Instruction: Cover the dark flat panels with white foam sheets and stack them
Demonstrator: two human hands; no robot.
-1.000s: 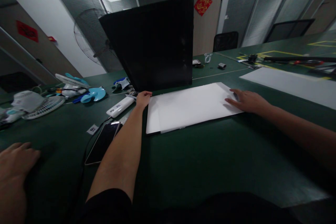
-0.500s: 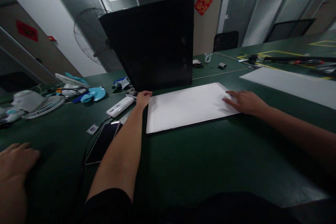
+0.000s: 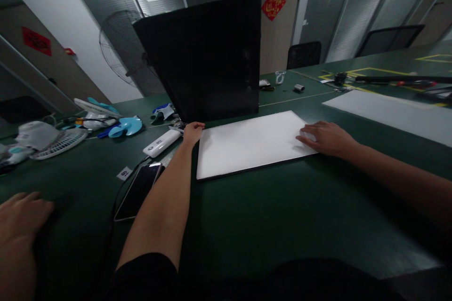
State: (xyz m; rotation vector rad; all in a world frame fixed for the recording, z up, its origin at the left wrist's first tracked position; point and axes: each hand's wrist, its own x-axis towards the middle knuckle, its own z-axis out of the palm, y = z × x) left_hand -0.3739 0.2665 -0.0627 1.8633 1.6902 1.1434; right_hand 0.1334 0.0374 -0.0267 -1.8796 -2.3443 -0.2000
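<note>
A white sheet (image 3: 247, 143) lies flat on the green table (image 3: 282, 216). Behind it a large black panel (image 3: 208, 56) stands tilted up like a lid. My left hand (image 3: 193, 131) is at the sheet's far left corner, at the foot of the black panel, with its fingers curled down; whether it grips anything does not show. My right hand (image 3: 326, 138) rests palm down on the sheet's right edge, fingers spread and holding nothing.
Another person's hand (image 3: 19, 225) rests on the table at the lower left. A phone (image 3: 138, 191) with a cable and a white power bank (image 3: 161, 143) lie left of my arm. Fan parts (image 3: 125, 127) sit further left, and another white sheet (image 3: 391, 113) at right.
A second white layer that stuck out along the sheet's front left edge now lies flush, out of sight. My right hand has slid slightly left. My left hand has stayed put.
</note>
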